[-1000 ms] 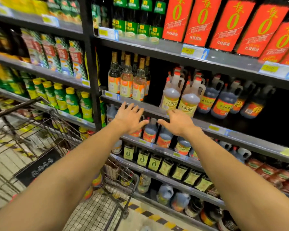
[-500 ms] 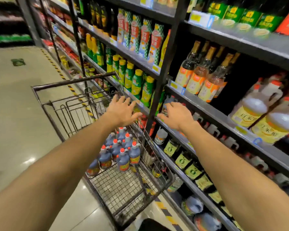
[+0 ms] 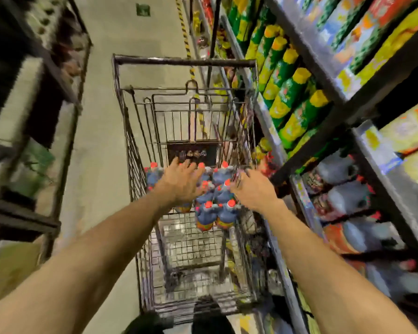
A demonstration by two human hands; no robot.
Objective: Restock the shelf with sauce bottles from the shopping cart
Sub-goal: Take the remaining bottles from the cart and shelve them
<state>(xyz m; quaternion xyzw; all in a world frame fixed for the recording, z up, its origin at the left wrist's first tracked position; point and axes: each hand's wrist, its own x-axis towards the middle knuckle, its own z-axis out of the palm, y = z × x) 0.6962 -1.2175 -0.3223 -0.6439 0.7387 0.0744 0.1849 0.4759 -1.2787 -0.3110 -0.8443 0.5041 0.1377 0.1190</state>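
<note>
While blurred, both hands (image 3: 217, 186) hover open—over cart (image 3: 184, 61) bottles (image 3: 223, 208).

Both arms reach down over the shopping cart (image 3: 130, 150). The left hand (image 3: 182, 180) spreads its straight fingers (image 3: 179, 162) above the red-capped sauce bottles (image 3: 223, 208); the right hand (image 3: 253, 190) hovers just beside them, fingers loose, holding nothing. The shelf (image 3: 343, 109) rises right of the right hand's fingers.
</note>
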